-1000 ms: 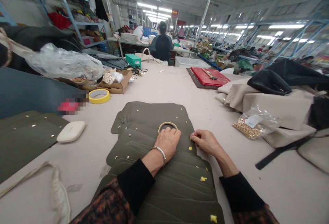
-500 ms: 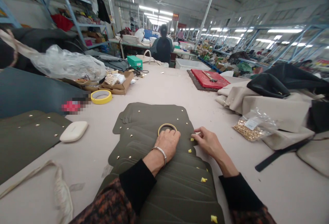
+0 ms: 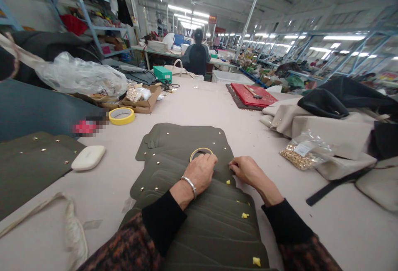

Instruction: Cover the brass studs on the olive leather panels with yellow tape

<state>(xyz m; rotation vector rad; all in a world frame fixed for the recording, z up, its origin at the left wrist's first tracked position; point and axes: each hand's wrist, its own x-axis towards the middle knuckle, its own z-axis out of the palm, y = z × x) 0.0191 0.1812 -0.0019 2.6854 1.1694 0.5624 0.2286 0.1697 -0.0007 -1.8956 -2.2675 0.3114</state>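
Note:
Dark green bag panels lie overlapped in front of me, with small metal studs along them. My left hand rests over the upper panels, fingers curled round a narrow roll of yellow tape. At the panels' right edge, my right hand has thumb and fingers pinched together; anything between the fingertips is hidden. Below it, small yellow tape pieces stick to the panels along the right side.
Left of the panels are a wide yellow tape roll, a white rounded case and more studded green panels. To the right lie a bag of gold studs and beige bag pieces. A hammer rests on a red board.
My right hand has moved slightly left onto the panel edge, its fingers closing over the spot where a yellow tape piece showed. My left hand stays on the tape roll, nearly still.

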